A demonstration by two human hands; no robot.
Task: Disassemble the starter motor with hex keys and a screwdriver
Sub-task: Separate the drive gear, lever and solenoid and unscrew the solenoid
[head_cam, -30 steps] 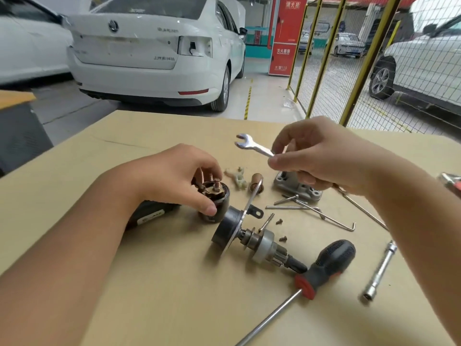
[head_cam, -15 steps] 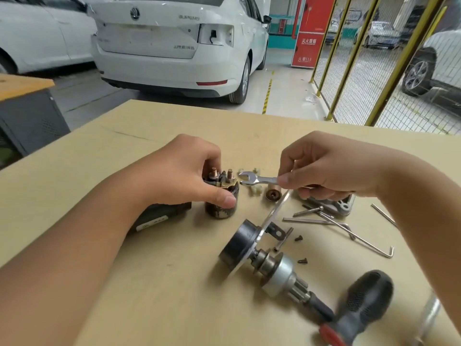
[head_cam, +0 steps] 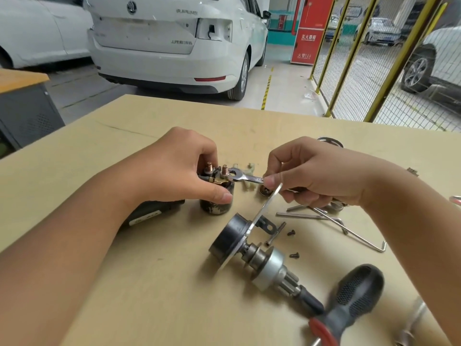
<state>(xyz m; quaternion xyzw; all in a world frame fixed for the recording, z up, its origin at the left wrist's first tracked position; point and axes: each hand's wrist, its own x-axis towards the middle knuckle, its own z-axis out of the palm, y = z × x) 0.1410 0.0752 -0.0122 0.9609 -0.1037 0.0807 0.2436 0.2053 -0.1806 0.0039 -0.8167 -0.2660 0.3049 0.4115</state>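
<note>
A dark cylindrical solenoid (head_cam: 216,208) with copper terminal studs stands upright on the wooden table (head_cam: 124,270). My left hand (head_cam: 174,168) grips it from above and the side. My right hand (head_cam: 314,176) pinches a small open-end wrench (head_cam: 245,178), and the wrench jaw sits at the right terminal stud. In front lies the starter armature and drive gear assembly (head_cam: 254,253) with a metal plate. A black-and-red-handled screwdriver (head_cam: 349,305) lies at the lower right, and hex keys (head_cam: 349,233) lie right of centre.
Small screws (head_cam: 291,232) and a pin lie beside the armature. White plastic pieces (head_cam: 251,166), a small bushing (head_cam: 265,191) and a housing part sit near my right hand. A black casing (head_cam: 152,211) lies under my left wrist. A socket tube (head_cam: 411,320) lies bottom right.
My right hand has brought the wrench down and left, from above the table to the solenoid's terminal stud. My left hand has kept its grip on the solenoid. The view has moved closer.
</note>
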